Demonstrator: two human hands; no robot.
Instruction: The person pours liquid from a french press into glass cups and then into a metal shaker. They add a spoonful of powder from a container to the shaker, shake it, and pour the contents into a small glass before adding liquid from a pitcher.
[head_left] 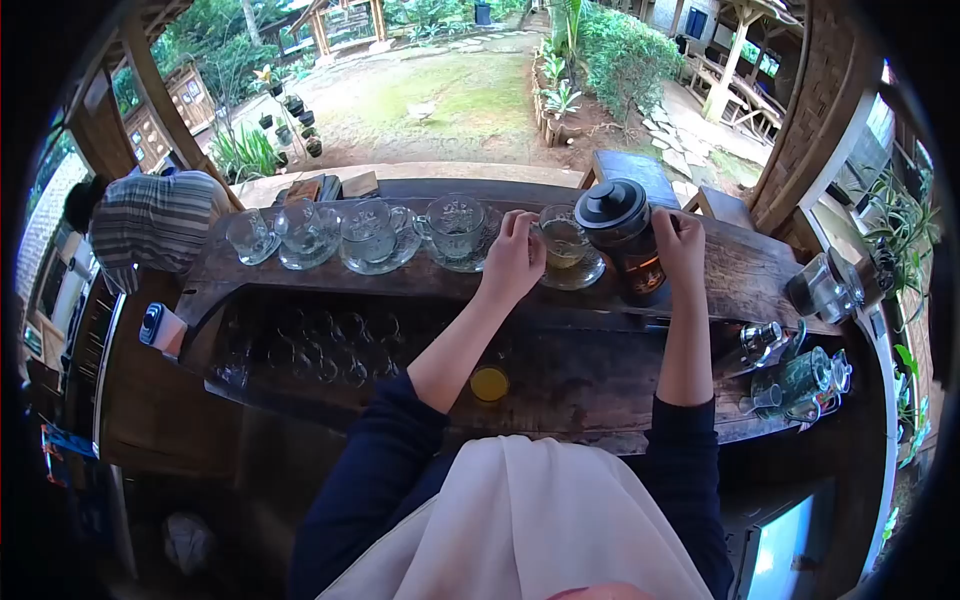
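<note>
My right hand [681, 246] is closed around the handle of a French press [636, 265] with a black lid and dark liquid low in its glass. The press leans a little to the left, its lid close to a clear glass cup [563, 238] on a glass saucer [588, 274]. Some pale brownish liquid shows in that cup. At the cup's left side, the fingers of my left hand [517, 258] are pinched together on its handle. Left of this hand stands another patterned glass cup [456, 228] on a saucer, apart from my fingers.
More glass cups [368, 235] on saucers line the wooden counter [745, 270] to the left. A glass jar [826, 285] stands at the right end. Below are a shelf with several glasses [330, 345], a yellow drink [489, 384] and glass pitchers [800, 380]. A person [155, 220] is at far left.
</note>
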